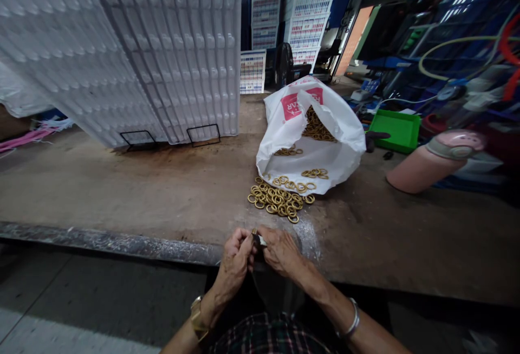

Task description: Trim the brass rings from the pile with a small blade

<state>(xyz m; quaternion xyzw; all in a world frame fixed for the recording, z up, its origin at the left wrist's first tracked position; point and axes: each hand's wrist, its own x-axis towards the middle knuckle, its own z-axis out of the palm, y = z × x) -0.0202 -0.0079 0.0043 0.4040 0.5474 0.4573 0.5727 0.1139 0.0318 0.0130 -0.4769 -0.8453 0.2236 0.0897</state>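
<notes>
Lying before the white bag point(280, 145), gold-coloured rings point(277, 200) match others inside it; its red patch point(291, 107) reads "CAR", the rest creased. Nearer than the bag, the left hand point(236, 255) and right hand point(283, 250) meet, both pinching a small dark-and-white piece point(260, 240). Right of the bag are a green tray point(395, 129) and pink bottle point(426, 165).

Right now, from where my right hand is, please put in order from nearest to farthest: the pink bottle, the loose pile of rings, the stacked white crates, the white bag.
From the right hand:
1. loose pile of rings, just ahead
2. white bag, behind the pile
3. pink bottle, ahead and to the right
4. stacked white crates, beyond the table
</notes>
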